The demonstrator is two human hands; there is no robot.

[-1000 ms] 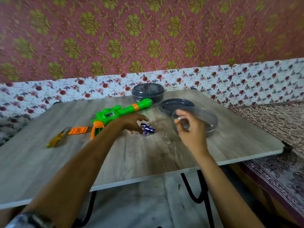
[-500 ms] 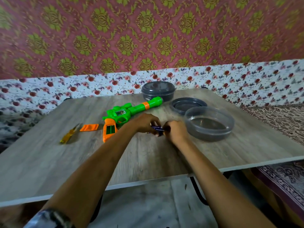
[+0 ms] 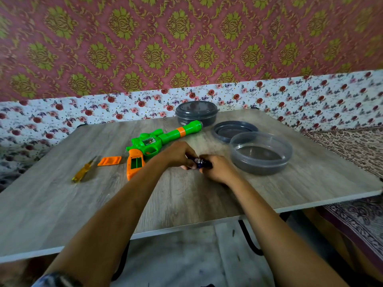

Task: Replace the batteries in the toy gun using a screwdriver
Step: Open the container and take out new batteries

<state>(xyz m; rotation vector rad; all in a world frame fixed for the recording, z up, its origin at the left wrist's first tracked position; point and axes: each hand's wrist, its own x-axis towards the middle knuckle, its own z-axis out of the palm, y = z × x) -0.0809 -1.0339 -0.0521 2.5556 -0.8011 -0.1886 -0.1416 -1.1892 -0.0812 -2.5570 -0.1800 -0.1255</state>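
The left hand (image 3: 179, 154) and right hand (image 3: 220, 169) meet, both curled round what look like dark batteries (image 3: 200, 161). The toy gun (image 3: 154, 141) lies on the table (image 3: 62, 204) at their ten o'clock, the screwdriver (image 3: 83, 171) at nine.

A grey wood-grain table (image 3: 186, 199) carries 1 green and orange toy gun (image 3: 157, 139) lying on its side, the compartment in its grip open. Just left of the gun's grip lies 1 orange cover (image 3: 109, 160), and farther left of the gun 1 yellow screwdriver (image 3: 83, 172). Behind the gun's muzzle stands 1 closed dark tub (image 3: 196, 112). Right of the gun lie 1 loose lid (image 3: 234, 131) and 1 open clear tub (image 3: 261, 152).
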